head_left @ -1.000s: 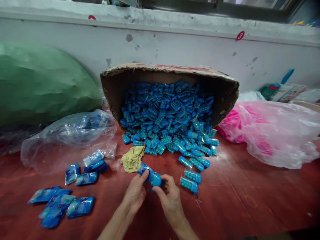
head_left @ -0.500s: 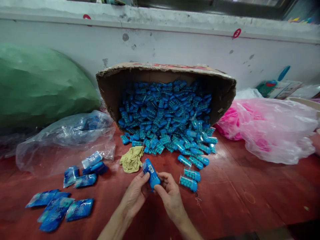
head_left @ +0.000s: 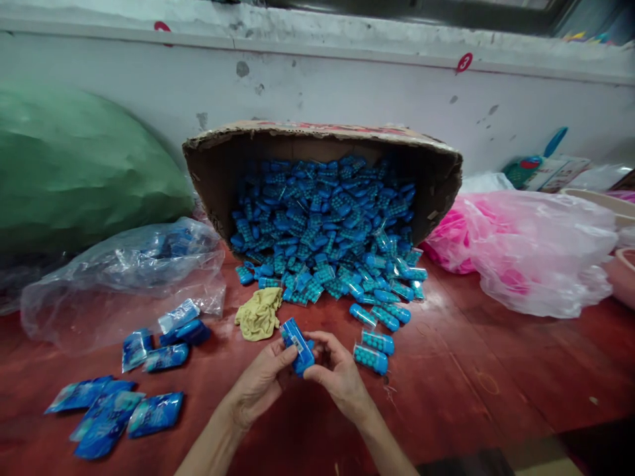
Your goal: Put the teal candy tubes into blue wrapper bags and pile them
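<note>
A small blue packet (head_left: 296,338) with a pale label patch is held between both hands above the table's front. My left hand (head_left: 258,385) pinches its left side, the thumb lying over the front. On the right, my right hand (head_left: 341,378) is closed at the lower end, its thumb at the edge and fingers partly hidden behind. A crumpled yellow cloth (head_left: 258,314) lies just beyond the packet. Right of the hands are a few clear tubes of turquoise beads with blue ends, including a nearest tube (head_left: 371,358).
A cardboard box (head_left: 322,129) on its side spills a heap of bead tubes (head_left: 322,218) onto the red table (head_left: 471,396). Several blue packets (head_left: 155,414) lie left, near a clear bag (head_left: 119,264) and green sack (head_left: 89,158). A pink-filled bag (head_left: 536,251) stands right.
The packet has turned slightly in my fingers; the rounded blue end that stuck out at its bottom now looks covered and flatter. Both hands stay in nearly the same place. The view shifts slightly.
</note>
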Available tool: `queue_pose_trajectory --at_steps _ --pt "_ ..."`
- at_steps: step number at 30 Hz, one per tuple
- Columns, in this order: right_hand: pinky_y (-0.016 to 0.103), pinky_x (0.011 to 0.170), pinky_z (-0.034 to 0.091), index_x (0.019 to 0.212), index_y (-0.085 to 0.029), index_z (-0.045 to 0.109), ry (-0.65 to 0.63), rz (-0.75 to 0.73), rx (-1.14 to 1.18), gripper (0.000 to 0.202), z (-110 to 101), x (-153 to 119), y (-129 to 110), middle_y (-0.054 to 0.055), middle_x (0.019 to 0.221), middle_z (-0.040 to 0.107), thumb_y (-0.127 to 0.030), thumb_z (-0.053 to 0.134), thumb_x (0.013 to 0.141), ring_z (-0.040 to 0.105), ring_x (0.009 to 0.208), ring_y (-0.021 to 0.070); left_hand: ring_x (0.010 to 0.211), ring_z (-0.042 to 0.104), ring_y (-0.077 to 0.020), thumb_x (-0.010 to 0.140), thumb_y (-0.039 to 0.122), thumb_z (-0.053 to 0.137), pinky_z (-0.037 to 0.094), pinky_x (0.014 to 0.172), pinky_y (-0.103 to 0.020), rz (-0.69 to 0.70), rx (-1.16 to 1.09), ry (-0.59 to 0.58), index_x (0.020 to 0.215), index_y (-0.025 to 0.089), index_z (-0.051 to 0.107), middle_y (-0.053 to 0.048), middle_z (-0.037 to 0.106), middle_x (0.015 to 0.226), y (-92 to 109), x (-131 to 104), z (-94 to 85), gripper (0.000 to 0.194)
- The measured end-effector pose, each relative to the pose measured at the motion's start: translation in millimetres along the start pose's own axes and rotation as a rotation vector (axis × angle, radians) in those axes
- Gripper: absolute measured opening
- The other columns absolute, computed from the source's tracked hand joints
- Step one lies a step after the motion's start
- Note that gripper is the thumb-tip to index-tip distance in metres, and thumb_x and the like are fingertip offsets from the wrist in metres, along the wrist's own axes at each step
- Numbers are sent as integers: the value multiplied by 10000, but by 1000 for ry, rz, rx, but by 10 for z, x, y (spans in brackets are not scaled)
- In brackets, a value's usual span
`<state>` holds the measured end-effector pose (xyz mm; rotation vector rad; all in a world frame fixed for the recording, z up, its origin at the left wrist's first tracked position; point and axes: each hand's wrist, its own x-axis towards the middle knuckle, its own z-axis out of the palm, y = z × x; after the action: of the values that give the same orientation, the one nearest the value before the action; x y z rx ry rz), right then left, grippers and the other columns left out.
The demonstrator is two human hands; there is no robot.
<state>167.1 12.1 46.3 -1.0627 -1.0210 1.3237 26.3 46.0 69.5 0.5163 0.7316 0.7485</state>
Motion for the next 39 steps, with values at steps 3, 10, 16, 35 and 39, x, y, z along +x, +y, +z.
queue_pose_trajectory --at_steps 3,10,16,35,39 --pt "207 632 414 1045 -280 584 -2 18 9 494 -48 25 25 -61 696 512 -116 692 592 490 654 106 798 626 -179 706 156 620 461 749 -255 -13 -16 -27 866 114 650 -92 683 826 -40 -6 1 168" --pt "242 673 442 1029 -232 613 -14 -112 -290 322 -68 104 75 -6 803 624 -263 629 709 554 707 150 711 631 -140 672 214 664 491 699 -236 49 -160 147 766 143 638 -29 682 721 -237 97 22 121" --pt "290 806 433 1007 -206 615 117 -147 -403 253 27 131 184 47 955 652 -315 547 788 583 872 197 703 634 -158 647 249 686 506 701 -279 91 -206 293 744 142 610 -19 665 664 -295 153 137 163" --pt "264 678 403 996 -203 590 74 -119 -741 226 46 255 235 27 841 577 -289 528 796 527 739 156 786 642 -200 853 361 341 523 703 -339 322 -295 558 769 114 587 -105 668 750 244 -68 -422 359" --pt "325 717 362 1014 -257 579 -11 -171 -1203 265 23 192 268 46 896 579 -331 595 761 502 851 222 848 631 -234 851 437 238 529 680 -363 389 -378 670 826 85 579 -156 656 835 343 -263 -616 491"
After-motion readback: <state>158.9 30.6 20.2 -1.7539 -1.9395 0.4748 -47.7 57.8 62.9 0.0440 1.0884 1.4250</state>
